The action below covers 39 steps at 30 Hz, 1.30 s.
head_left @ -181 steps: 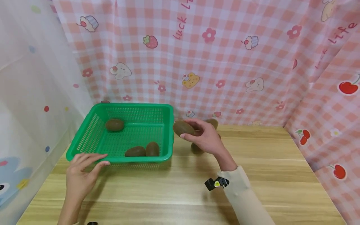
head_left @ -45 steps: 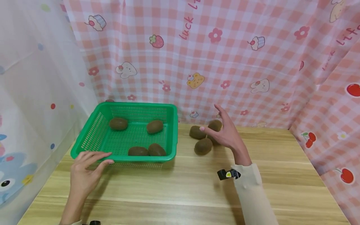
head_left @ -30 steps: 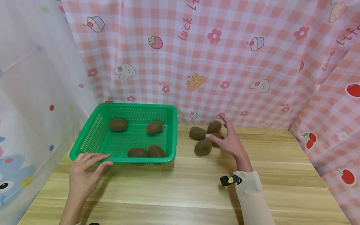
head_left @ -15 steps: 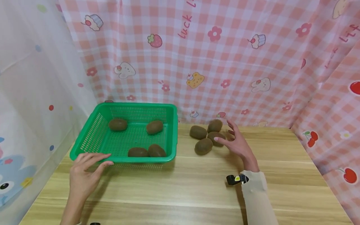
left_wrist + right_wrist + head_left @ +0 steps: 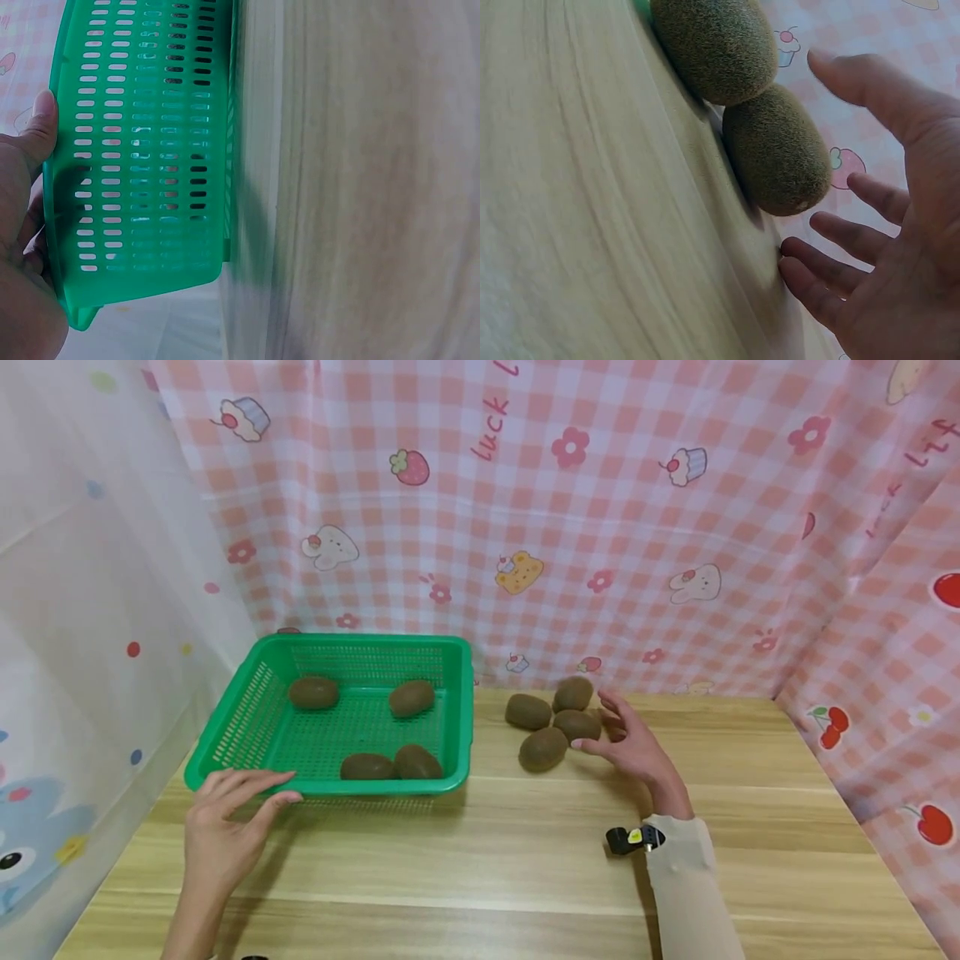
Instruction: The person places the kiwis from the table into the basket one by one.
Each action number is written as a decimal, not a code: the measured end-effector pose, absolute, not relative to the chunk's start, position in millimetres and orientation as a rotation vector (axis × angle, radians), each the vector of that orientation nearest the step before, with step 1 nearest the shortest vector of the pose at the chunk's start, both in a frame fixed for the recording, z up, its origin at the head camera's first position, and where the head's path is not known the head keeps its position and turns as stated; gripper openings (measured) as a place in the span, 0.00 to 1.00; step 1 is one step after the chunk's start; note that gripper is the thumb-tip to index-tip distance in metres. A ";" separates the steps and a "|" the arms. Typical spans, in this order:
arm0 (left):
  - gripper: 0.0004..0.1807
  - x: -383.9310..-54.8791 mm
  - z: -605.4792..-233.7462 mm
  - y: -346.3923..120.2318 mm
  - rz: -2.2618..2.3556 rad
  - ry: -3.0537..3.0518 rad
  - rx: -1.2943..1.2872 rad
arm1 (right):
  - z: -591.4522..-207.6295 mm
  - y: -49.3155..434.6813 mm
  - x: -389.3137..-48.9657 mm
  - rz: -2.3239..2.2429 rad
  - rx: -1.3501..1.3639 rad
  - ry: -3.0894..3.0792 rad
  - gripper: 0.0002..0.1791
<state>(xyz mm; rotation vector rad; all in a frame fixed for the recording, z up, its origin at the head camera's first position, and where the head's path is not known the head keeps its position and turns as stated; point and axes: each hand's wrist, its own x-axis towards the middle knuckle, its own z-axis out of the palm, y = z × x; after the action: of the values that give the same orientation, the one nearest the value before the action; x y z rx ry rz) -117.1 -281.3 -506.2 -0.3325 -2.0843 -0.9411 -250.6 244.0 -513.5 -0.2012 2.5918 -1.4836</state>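
A green plastic basket (image 5: 330, 787) stands at the left of the table with several brown kiwis in it, one kiwi (image 5: 313, 693) at its back left. My left hand (image 5: 223, 831) holds the basket's near rim by the left corner, thumb outside and fingers over the edge; the left wrist view shows the thumb on the slotted basket wall (image 5: 124, 150). Right of the basket, several kiwis lie in a cluster, among them a front kiwi (image 5: 543, 750) and a right-hand kiwi (image 5: 577, 725). Beside that one, my right hand (image 5: 633, 747) spreads its fingers, holding nothing; the right wrist view shows a kiwi (image 5: 776, 150) before its palm.
The wooden table (image 5: 450, 885) ends at a pink checked cloth (image 5: 480, 510) hanging behind it. A white printed curtain (image 5: 90, 610) closes off the left side. On the right sleeve sits a small black wrist camera (image 5: 633, 839).
Earlier my right hand held a kiwi beside the basket; another kiwi now lies at its back right. The right hand has since moved rightward and lower beside the loose kiwis. The left hand stays.
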 end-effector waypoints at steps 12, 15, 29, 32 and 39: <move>0.21 -116.9 -503.7 -280.4 -0.940 -2.098 -0.333 | -521.0 235.9 -251.9 -1.460 -0.165 2.675 0.40; 0.21 -116.2 -504.0 -281.1 -0.936 -2.111 -0.321 | -522.6 234.5 -252.8 -1.457 -0.152 2.705 0.35; 0.21 -117.2 -505.2 -279.3 -0.957 -2.093 -0.330 | -526.7 236.1 -252.6 -1.485 -0.110 2.733 0.31; 0.22 -116.1 -504.7 -279.1 -0.955 -2.107 -0.325 | -526.4 236.7 -252.0 -1.490 -0.103 2.726 0.32; 0.21 -115.3 -504.9 -280.6 -0.956 -2.095 -0.328 | -521.5 237.4 -250.7 -1.483 -0.085 2.710 0.32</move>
<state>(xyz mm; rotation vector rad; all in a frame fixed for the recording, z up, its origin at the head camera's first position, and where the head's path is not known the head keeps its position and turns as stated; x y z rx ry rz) -115.3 -280.6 -504.9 -0.3285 -2.0947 -0.9562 -250.7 237.4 -521.5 -0.0850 2.7104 -1.4831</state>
